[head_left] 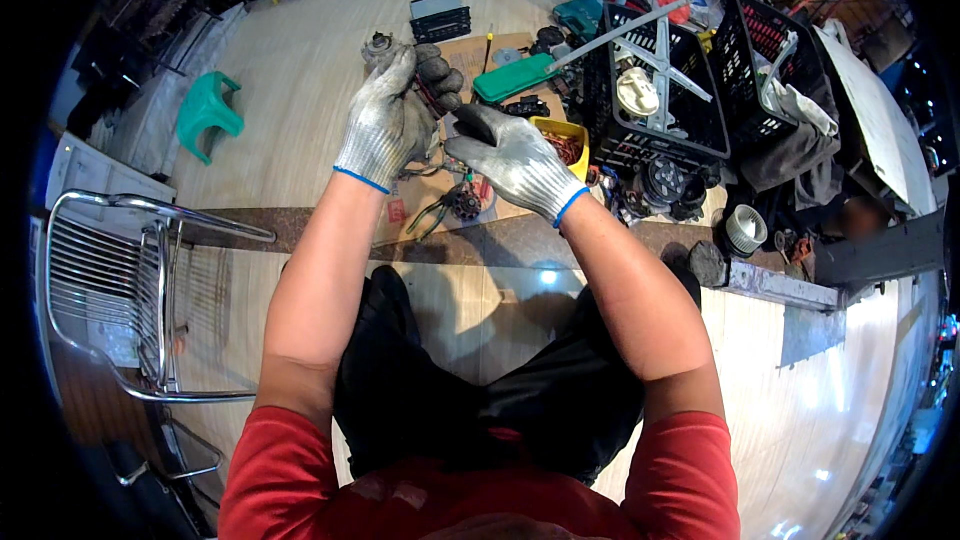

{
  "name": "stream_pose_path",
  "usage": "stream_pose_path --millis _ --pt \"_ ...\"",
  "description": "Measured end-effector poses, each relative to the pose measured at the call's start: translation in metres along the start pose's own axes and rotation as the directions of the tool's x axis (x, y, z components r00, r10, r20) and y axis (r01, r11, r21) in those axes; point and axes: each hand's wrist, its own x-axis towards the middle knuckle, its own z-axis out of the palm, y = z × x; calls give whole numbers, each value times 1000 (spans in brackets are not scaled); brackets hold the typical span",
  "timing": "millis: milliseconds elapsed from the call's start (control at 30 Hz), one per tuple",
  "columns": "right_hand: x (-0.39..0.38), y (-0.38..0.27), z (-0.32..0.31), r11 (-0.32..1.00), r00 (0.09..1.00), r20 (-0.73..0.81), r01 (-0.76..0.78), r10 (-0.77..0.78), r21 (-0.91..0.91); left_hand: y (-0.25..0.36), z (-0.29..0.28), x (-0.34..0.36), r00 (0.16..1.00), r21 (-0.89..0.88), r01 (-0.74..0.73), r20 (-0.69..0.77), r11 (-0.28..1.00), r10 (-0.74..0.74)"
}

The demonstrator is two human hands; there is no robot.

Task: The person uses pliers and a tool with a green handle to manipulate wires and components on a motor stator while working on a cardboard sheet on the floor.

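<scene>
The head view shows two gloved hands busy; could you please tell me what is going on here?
A person's left hand seems to grip a metal part, partly hidden in its grasp, while the right hand is close beside it. Nearer the person, pliers lie beside a round, dark part.

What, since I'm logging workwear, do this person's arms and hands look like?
The left hand and right hand wear whitish knitted gloves, darkened grey to black at the fingers, with blue-edged cuffs. The forearms are bare; short red sleeves cover the upper arms.
</scene>
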Motion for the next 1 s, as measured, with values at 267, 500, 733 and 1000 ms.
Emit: stream_pose_path --millis 267,500,733,1000 --pt "11 18 -8 990 991 62 119 -115 -81 6 2 -3 993 60 11 -115 998 -4" --pt "13 12 -22 994 998 63 -8 15 -105 12 3 -9 999 134 37 20 990 -40" --pt "3 -5 -43 983 994 8 111 -113 147 14 31 -29 964 418 233 20 878 -266" --pt "-10 -16 -41 978 996 -28 90 -86 190 17 39 -26 902 690 310 3 654 -431"
